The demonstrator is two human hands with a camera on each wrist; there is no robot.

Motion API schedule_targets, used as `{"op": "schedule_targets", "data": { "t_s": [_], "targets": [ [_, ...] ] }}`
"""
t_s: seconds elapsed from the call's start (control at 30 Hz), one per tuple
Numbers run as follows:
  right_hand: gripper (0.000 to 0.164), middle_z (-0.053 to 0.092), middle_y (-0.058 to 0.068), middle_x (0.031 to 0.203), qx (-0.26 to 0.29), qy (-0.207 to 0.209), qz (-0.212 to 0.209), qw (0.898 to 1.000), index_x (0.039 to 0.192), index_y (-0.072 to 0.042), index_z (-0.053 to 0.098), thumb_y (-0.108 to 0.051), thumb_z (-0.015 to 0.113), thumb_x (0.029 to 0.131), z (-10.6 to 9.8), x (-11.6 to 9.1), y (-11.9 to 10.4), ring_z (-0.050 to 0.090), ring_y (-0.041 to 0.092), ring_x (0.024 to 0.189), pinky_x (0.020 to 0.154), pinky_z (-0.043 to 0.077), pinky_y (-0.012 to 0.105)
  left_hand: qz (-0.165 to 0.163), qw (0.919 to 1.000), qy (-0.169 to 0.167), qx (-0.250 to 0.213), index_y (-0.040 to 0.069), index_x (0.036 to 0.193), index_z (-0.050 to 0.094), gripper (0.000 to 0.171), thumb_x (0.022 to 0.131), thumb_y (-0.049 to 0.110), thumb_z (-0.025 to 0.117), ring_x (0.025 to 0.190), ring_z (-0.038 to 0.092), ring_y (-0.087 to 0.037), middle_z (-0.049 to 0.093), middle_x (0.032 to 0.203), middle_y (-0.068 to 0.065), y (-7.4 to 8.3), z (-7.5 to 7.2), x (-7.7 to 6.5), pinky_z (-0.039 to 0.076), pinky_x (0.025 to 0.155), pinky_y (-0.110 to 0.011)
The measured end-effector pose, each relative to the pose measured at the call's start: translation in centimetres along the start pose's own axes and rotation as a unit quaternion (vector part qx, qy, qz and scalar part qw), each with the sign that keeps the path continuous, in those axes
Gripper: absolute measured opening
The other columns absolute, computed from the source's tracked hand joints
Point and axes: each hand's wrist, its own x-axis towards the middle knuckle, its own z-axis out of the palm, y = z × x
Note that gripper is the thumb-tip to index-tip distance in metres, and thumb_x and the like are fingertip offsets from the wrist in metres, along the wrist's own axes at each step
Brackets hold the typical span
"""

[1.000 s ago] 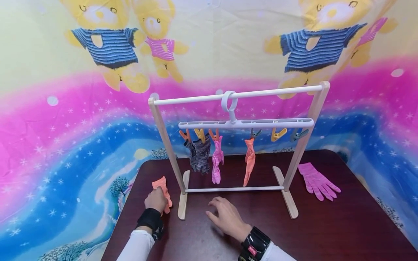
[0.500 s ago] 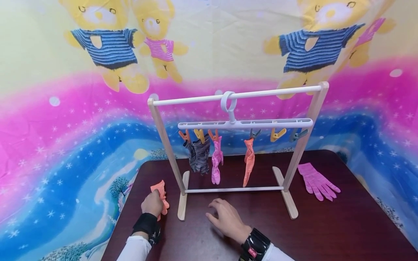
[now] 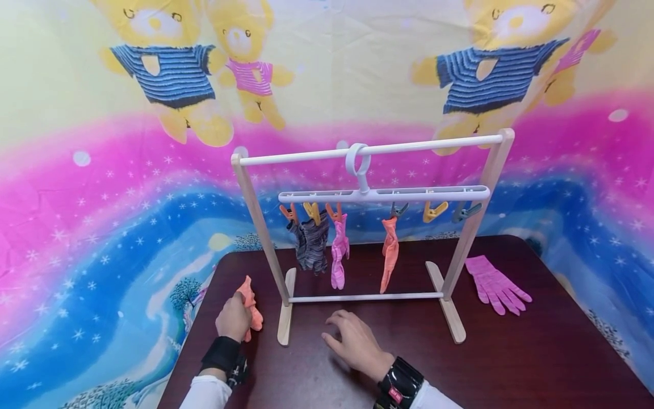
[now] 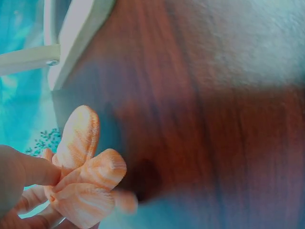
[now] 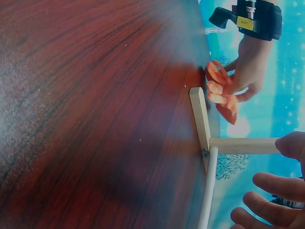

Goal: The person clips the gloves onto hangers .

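Note:
My left hand (image 3: 233,317) pinches an orange glove (image 3: 255,319) by the left foot of the wooden rack. In the left wrist view the thumb presses on the glove (image 4: 102,169), whose bunched fingers point away from the hand. The right wrist view shows that glove (image 5: 228,112) raised off the tabletop. My right hand (image 3: 355,343) hovers in front of the rack's lower bar, fingers loosely bent and holding nothing. From the hanger (image 3: 383,194) hang a dark grey striped glove (image 3: 311,247), a pink glove (image 3: 338,261) and another orange glove (image 3: 390,253), held by clips.
The wooden rack (image 3: 467,244) stands across the dark table (image 3: 511,363), its white top bar (image 3: 434,145) bearing the hanger. A yellow clip (image 3: 435,212) and a blue-grey clip (image 3: 467,211) hang bare on the right. A pink glove (image 3: 498,287) lies flat beyond the right foot.
My left hand has shifted a little left, away from the rack, and the orange glove in it has turned and bunched. My right hand has hardly moved.

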Motion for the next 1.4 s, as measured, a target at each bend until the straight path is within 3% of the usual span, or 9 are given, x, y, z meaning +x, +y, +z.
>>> {"op": "schedule_targets", "data": {
  "t_s": [0.3, 0.6, 1.07, 1.4],
  "targets": [
    [0.028, 0.070, 0.001, 0.107, -0.006, 0.001, 0.003, 1.000, 0.106, -0.010, 0.075, -0.032, 0.073, 0.089, -0.2, 0.1, 0.0, 0.067, 0.018, 0.099, 0.085, 0.055, 0.035, 0.000, 0.9983, 0.040, -0.043, 0.001, 0.101, 0.057, 0.021, 0.088, 0.013, 0.068, 0.070, 0.063, -0.034, 0.059, 0.080, -0.015, 1.3, -1.2, -0.4, 0.047, 0.057, -0.046],
    [0.027, 0.070, 0.001, 0.106, -0.021, 0.026, -0.011, 0.999, 0.107, -0.011, 0.074, -0.031, 0.075, 0.088, -0.6, 0.0, -0.2, 0.067, 0.018, 0.098, 0.085, 0.056, 0.034, -0.012, 0.9965, 0.055, -0.061, 0.002, 0.111, 0.055, 0.028, 0.090, 0.018, 0.067, 0.072, 0.061, -0.030, 0.058, 0.086, -0.015, 2.2, -2.1, -1.4, 0.043, 0.056, -0.038],
    [0.028, 0.070, 0.003, 0.112, -0.014, 0.008, -0.001, 1.000, 0.109, -0.012, 0.074, -0.032, 0.074, 0.090, -2.1, 0.3, -0.6, 0.067, 0.019, 0.105, 0.089, 0.055, 0.038, 0.002, 0.9825, 0.128, -0.135, 0.005, 0.107, 0.059, 0.023, 0.090, 0.017, 0.069, 0.067, 0.053, -0.020, 0.058, 0.084, -0.010, 4.3, -3.0, -4.0, 0.036, 0.057, -0.029],
    [0.028, 0.070, 0.001, 0.111, -0.017, 0.008, -0.001, 1.000, 0.109, -0.013, 0.074, -0.034, 0.074, 0.090, -2.9, 0.3, -0.4, 0.066, 0.017, 0.105, 0.090, 0.055, 0.037, 0.008, 0.9784, 0.125, -0.164, 0.006, 0.108, 0.059, 0.023, 0.089, 0.014, 0.070, 0.065, 0.050, -0.015, 0.057, 0.084, -0.009, 5.9, -3.9, -5.5, 0.035, 0.054, -0.026]
  ]
}}
